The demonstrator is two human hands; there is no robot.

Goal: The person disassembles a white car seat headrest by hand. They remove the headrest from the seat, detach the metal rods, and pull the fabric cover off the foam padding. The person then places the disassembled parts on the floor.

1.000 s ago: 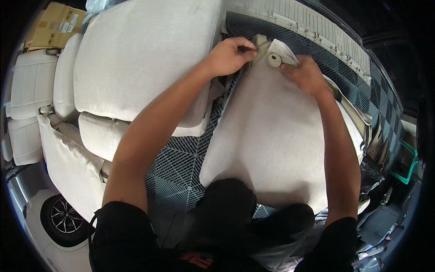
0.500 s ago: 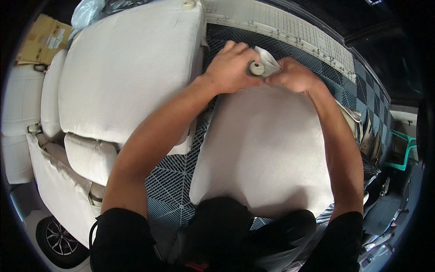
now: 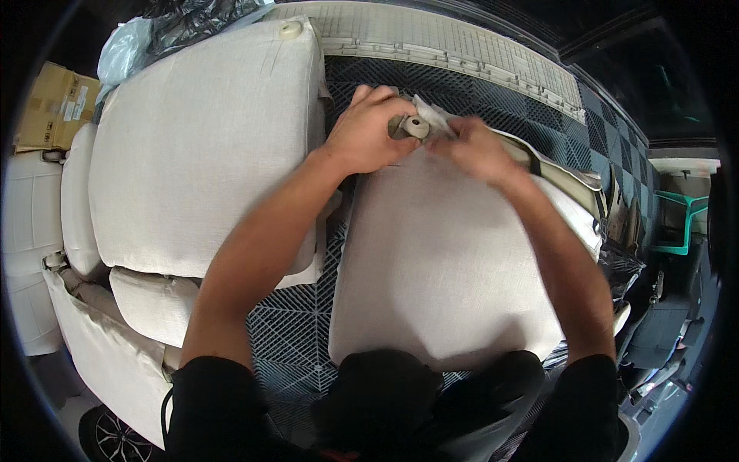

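Cardboard box (image 3: 48, 110) sits at the far left edge, beside a clear plastic bag (image 3: 125, 51). Right of these lies the large beige seat cushion (image 3: 202, 146), with a round plastic fitting (image 3: 291, 30) at its far corner and smaller padded sections (image 3: 150, 302) at its near edge. Dark grid floor tiles (image 3: 296, 331) show between this cushion and the next one.

Left hand (image 3: 368, 132) rests at the far edge of the second beige cushion (image 3: 443, 269). Its fingers are curled closed around a small round cream fitting (image 3: 416, 125), whose open end faces the camera. Compared with the view half a second earlier, the left hand sits slightly lower and further left of the fitting, so that more of the round end is exposed.

Right hand (image 3: 475, 150) lies just right of the fitting, touching the folded fabric edge (image 3: 435, 117) beside it. The hand is motion-blurred; the fingers appear pinched on the fabric, but the exact grip cannot be told. A second ago both hands were spread further apart on this edge; they are now close together around the fitting, which indicates work concentrated on that single point.

Far right, a cream-trimmed cover panel (image 3: 566, 173) lies under the cushion edge, and a green plastic crate (image 3: 681, 223) stands beyond it.
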